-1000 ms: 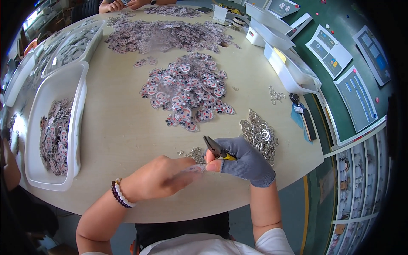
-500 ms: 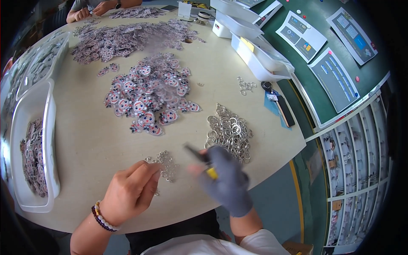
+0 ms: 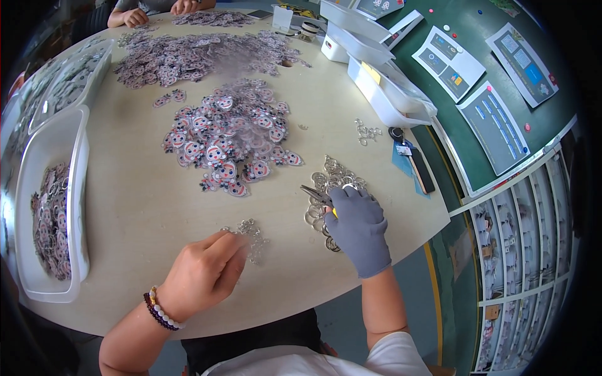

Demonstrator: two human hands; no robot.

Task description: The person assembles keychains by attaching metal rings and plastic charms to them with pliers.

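My left hand [image 3: 204,272], bare with beaded bracelets [image 3: 162,310] at the wrist, is pinched at the edge of a small pile of little metal links [image 3: 256,241]. Its fingertips are partly hidden, so I cannot make out what they hold. In a grey fingerless glove, my right hand [image 3: 360,229] grips pliers [image 3: 318,195] with dark jaws and a bit of yellow handle showing. That hand rests over a heap of silver split rings [image 3: 335,170], fingers reaching into it. Beyond both hands lies a heap of flat printed cartoon charms [image 3: 216,153].
On the left stands a white bin [image 3: 81,207] holding charms with rings. A larger charm heap [image 3: 182,56] spreads farther back, where another person's hands [image 3: 135,17] work. White trays [image 3: 376,88], several loose rings [image 3: 367,133] and a black-handled tool [image 3: 419,164] lie along the right.
My right hand has moved right and away from me with the pliers, from beside the small links onto the split rings. My left hand stays pinched near the links.
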